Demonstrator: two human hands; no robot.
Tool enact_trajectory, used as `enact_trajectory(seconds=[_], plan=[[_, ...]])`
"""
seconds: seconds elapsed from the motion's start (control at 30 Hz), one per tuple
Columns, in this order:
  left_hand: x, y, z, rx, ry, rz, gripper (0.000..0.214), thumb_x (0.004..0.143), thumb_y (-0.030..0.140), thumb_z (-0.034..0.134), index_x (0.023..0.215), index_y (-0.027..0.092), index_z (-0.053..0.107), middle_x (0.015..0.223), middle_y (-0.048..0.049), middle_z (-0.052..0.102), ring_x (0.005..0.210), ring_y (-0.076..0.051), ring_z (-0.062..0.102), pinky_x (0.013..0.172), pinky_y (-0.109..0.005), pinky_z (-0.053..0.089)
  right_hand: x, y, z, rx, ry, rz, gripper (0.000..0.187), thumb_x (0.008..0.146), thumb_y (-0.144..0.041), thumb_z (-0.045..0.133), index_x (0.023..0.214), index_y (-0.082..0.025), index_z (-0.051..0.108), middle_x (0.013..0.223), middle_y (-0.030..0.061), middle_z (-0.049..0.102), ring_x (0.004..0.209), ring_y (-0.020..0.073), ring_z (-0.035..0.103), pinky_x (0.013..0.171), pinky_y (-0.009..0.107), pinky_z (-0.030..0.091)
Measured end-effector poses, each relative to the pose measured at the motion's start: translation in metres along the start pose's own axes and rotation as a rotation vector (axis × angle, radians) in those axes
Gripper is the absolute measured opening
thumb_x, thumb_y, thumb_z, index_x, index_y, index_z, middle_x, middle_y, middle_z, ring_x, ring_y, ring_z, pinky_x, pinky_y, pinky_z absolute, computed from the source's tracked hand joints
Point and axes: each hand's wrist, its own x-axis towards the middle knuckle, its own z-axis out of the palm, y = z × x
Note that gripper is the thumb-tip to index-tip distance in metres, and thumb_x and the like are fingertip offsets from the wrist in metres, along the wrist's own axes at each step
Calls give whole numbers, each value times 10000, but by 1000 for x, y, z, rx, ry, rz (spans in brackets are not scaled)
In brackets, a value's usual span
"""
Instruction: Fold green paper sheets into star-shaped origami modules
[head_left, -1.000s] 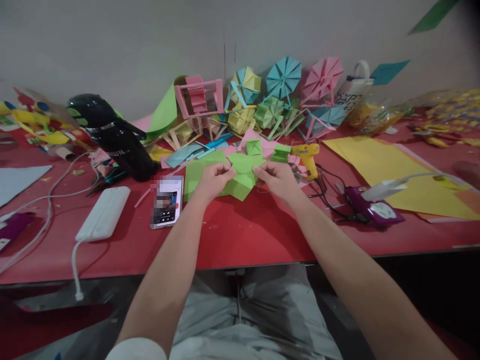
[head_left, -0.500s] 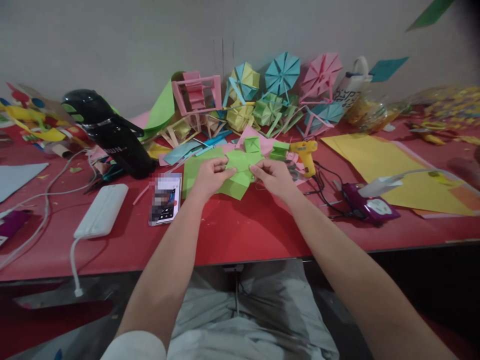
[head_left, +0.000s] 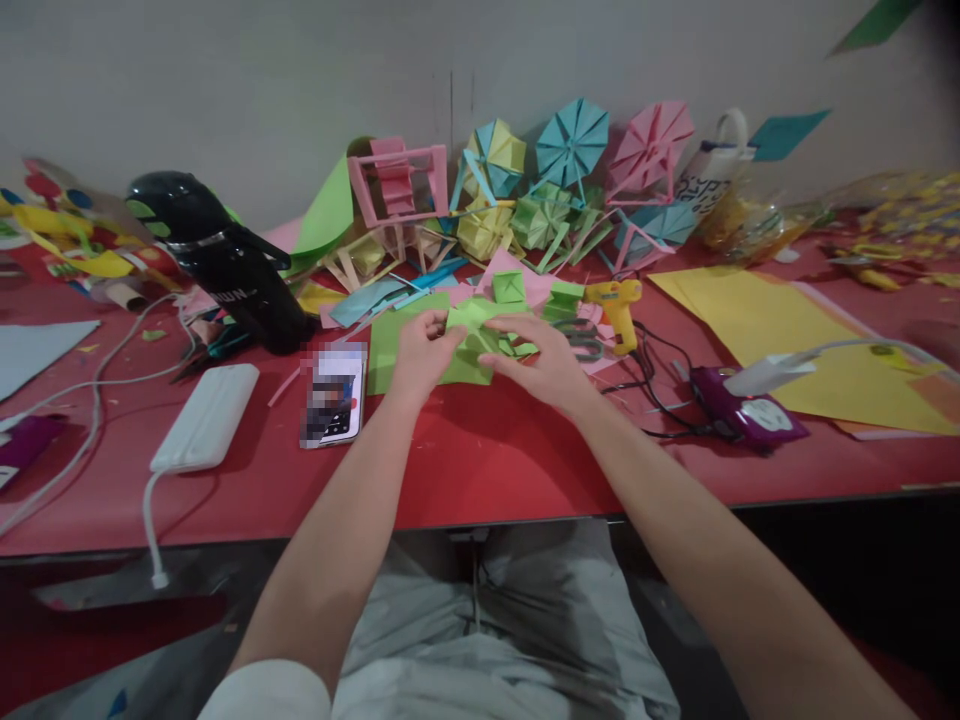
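Observation:
A light green folded paper piece (head_left: 472, 318) is between my hands above the red table. My left hand (head_left: 424, 350) pinches its left side between thumb and fingers. Over its right part, my right hand (head_left: 546, 362) has the thumb and index finger spread apart, the fingertips at the paper. Part of the piece is hidden behind the fingers. A flat green sheet (head_left: 384, 350) lies beneath and to the left. Just behind my hands sit a small green folded paper block (head_left: 508, 287) and another green folded piece (head_left: 564, 299).
Right of my hands are scissors (head_left: 589, 350), a yellow glue gun (head_left: 619, 312) and a purple power socket (head_left: 742, 405). A phone (head_left: 345, 395), white power bank (head_left: 210, 415) and black bottle (head_left: 240, 280) stand left. Paper wheels (head_left: 574, 142) line the wall; yellow sheets (head_left: 720, 310) lie right.
My right thumb and index finger have spread apart from their pinch, and that hand has shifted over the paper. The green piece now looks smaller and turned; my left hand keeps its pinch.

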Motion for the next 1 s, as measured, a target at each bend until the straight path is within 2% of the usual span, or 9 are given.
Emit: enact_trajectory(seconds=[0.13, 0.23, 0.3, 0.5, 0.6, 0.67, 0.73, 0.83, 1.0], plan=[[-5, 8, 6, -141, -56, -91, 206, 711, 316, 748, 792, 185, 611, 751, 8, 627, 721, -132, 587, 684, -253, 470, 0, 1, 1, -38, -86, -52, 581, 712, -563, 846, 1198, -271, 714, 1331, 100, 687, 1289, 319, 591, 1140, 521, 403], [-8, 14, 8, -262, -173, -178, 259, 820, 451, 663, 834, 194, 628, 817, -23, 665, 763, -158, 634, 702, -278, 507, -1, 1, 2, -7, -88, 12, 724, 641, -594, 879, 1250, -257, 678, 1301, 115, 688, 1241, 337, 614, 1096, 518, 447], [-9, 15, 8, -290, -225, -201, 255, 851, 453, 631, 876, 200, 651, 866, -36, 689, 781, -167, 655, 709, -286, 521, -2, -2, 2, 46, -72, 78, 748, 620, -595, 888, 1249, -256, 667, 1240, 106, 704, 1158, 328, 648, 1020, 488, 506], [-7, 8, 8, -91, -117, -38, 95, 770, 241, 732, 824, 179, 685, 903, -24, 697, 821, -132, 623, 771, -256, 502, 0, -7, 4, 294, -53, 211, 506, 731, -577, 794, 1082, -222, 709, 1061, 71, 747, 1001, 268, 680, 930, 433, 548], [-7, 8, 8, -99, -66, -151, 185, 749, 233, 780, 833, 168, 628, 917, -29, 675, 745, -111, 605, 735, -265, 512, 1, -3, 5, 424, -61, 272, 427, 720, -563, 781, 963, -217, 724, 998, 64, 754, 979, 258, 680, 936, 429, 546], [-7, 10, 9, -174, -54, -257, 245, 757, 227, 790, 896, 171, 597, 884, -22, 649, 697, -109, 604, 706, -282, 532, 1, 2, 5, 473, -31, 333, 369, 734, -548, 763, 912, -228, 723, 977, 52, 755, 992, 257, 679, 951, 429, 542], [-7, 11, 9, -222, -52, -297, 307, 753, 215, 801, 973, 172, 592, 834, -7, 631, 677, -119, 613, 692, -296, 544, 1, 6, 6, 510, -10, 363, 324, 759, -538, 738, 885, -240, 717, 972, 37, 754, 1008, 253, 678, 959, 425, 541], [-6, 10, 8, -185, -1, -243, 352, 711, 211, 834, 987, 165, 622, 796, 1, 623, 683, -125, 608, 662, -285, 527, 2, 10, 7, 483, 18, 342, 312, 783, -538, 718, 856, -234, 707, 945, 34, 740, 970, 238, 676, 923, 402, 545], [-4, 8, 5, -129, 75, -164, 292, 667, 240, 849, 855, 163, 639, 753, 11, 577, 714, -123, 574, 626, -261, 497, 8, 17, 3, 371, 156, 326, 386, 729, -554, 764, 910, -220, 696, 911, 53, 720, 860, 221, 660, 824, 392, 542]])
